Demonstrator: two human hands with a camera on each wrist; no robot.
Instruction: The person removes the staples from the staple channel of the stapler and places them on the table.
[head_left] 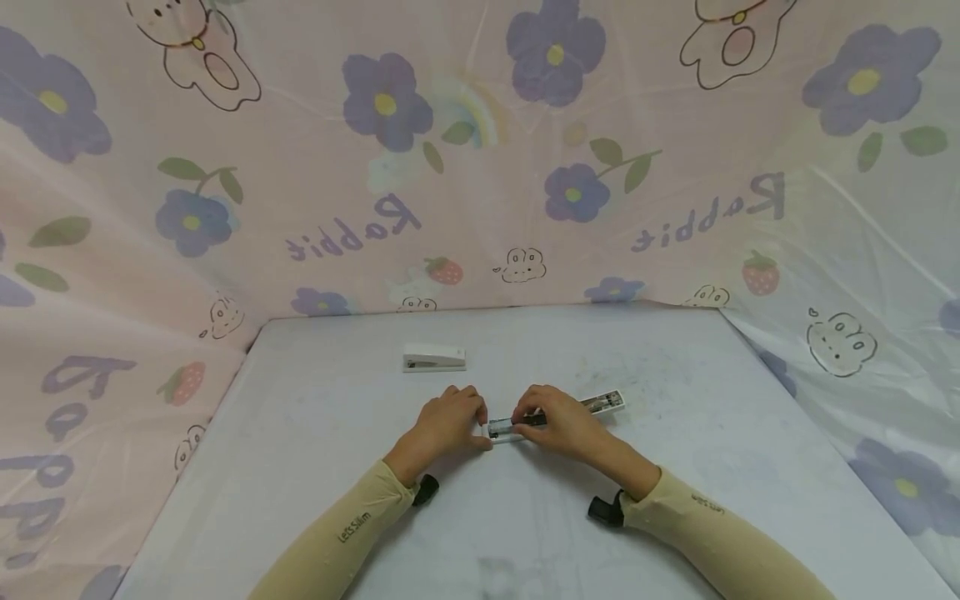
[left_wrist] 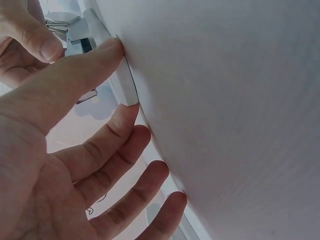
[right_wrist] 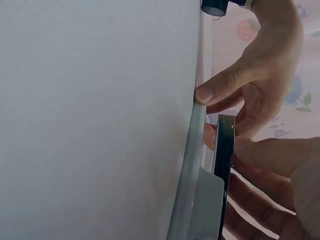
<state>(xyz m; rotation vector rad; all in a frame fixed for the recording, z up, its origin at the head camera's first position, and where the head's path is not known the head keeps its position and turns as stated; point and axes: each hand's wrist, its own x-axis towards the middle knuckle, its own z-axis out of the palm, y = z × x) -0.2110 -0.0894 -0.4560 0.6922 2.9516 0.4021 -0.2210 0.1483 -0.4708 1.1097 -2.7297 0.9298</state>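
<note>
An opened white stapler (head_left: 612,401) lies spread out flat on the table, slanting up to the right in the head view. My left hand (head_left: 450,419) pinches the end of its white base (left_wrist: 126,82) between thumb and index finger, the other fingers spread along the tabletop. With thumb and fingertips, my right hand (head_left: 558,421) pinches the dark metal rail (right_wrist: 225,145) above the base. Part of the stapler's middle is hidden behind the right hand in the head view.
A second white stapler (head_left: 434,358), closed, stands farther back on the white table (head_left: 337,400). Printed cloth (head_left: 480,183) hangs behind and along both sides. Dark wrist cameras (head_left: 606,511) are strapped at both sleeves.
</note>
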